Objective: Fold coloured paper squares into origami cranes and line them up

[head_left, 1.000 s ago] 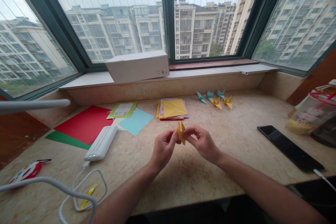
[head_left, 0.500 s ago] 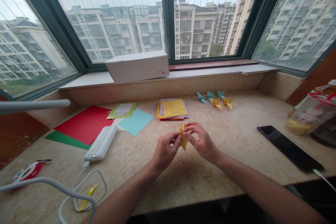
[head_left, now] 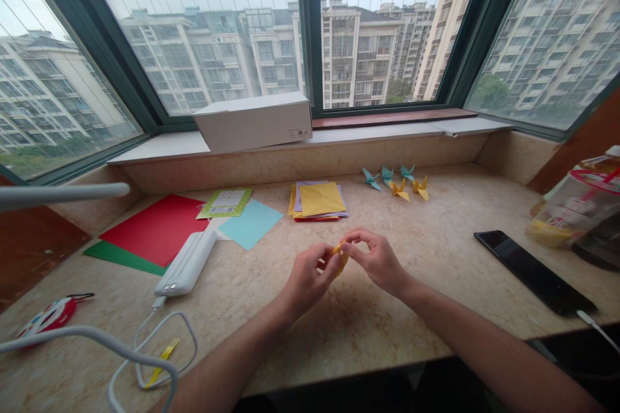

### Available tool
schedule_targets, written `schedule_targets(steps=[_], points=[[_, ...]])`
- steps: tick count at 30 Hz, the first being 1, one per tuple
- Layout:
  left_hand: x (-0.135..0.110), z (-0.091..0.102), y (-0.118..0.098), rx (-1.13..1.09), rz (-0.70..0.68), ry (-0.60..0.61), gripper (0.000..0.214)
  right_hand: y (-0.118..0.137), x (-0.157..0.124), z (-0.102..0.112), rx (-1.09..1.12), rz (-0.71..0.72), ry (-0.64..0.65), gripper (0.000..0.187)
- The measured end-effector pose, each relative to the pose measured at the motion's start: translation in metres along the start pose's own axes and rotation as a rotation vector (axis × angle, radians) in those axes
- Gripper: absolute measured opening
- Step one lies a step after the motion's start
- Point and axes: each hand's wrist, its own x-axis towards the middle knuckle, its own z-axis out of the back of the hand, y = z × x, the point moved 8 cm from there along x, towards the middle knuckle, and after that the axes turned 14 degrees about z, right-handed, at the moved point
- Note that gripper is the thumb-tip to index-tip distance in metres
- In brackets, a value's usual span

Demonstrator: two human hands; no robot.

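A small folded piece of yellow paper (head_left: 340, 256) is pinched between both my hands just above the marble counter (head_left: 436, 239). My left hand (head_left: 306, 279) grips it from the left with thumb and fingers closed. From the right, my right hand (head_left: 378, 258) closes its fingertips on the top of the paper. Most of the paper is hidden by my fingers. Behind my hands lies a stack of coloured paper squares (head_left: 317, 200) with a yellow sheet on top. Several finished paper cranes (head_left: 397, 182), teal and yellow, stand further back on the right.
Red (head_left: 155, 229), green and light blue sheets (head_left: 250, 224) lie at the left with a white power bank (head_left: 186, 263) and its cable (head_left: 145, 348). A black phone (head_left: 533, 271) and a plastic bag (head_left: 576, 206) are on the right. A white box (head_left: 254, 121) rests on the sill.
The yellow paper stood upright between my fingertips; my hands have now drawn closer together and folded over it, so only a small part shows.
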Motion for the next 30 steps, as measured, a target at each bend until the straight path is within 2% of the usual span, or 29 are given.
schedule_targets(steps=[5,12,18,23,26,30], points=[[0.002,0.003,0.001,0.002,-0.002,-0.035,0.032,0.001,-0.002,0.000,-0.013,-0.044,-0.006,0.014],[0.000,0.005,-0.011,0.132,-0.117,-0.065,0.031,-0.003,-0.003,0.000,-0.016,-0.093,0.022,0.021],[-0.003,0.004,-0.017,0.145,-0.139,-0.022,0.031,-0.007,-0.002,-0.004,0.054,-0.100,0.084,0.024],[-0.001,-0.001,-0.007,0.066,-0.054,0.026,0.032,0.003,-0.002,-0.004,0.010,-0.040,0.074,0.020],[-0.002,-0.001,-0.009,0.098,-0.085,0.025,0.038,0.012,-0.002,-0.006,-0.036,0.002,0.092,0.018],[-0.005,0.000,-0.017,0.113,-0.122,0.025,0.039,0.014,-0.003,-0.004,-0.025,0.034,0.055,0.019]])
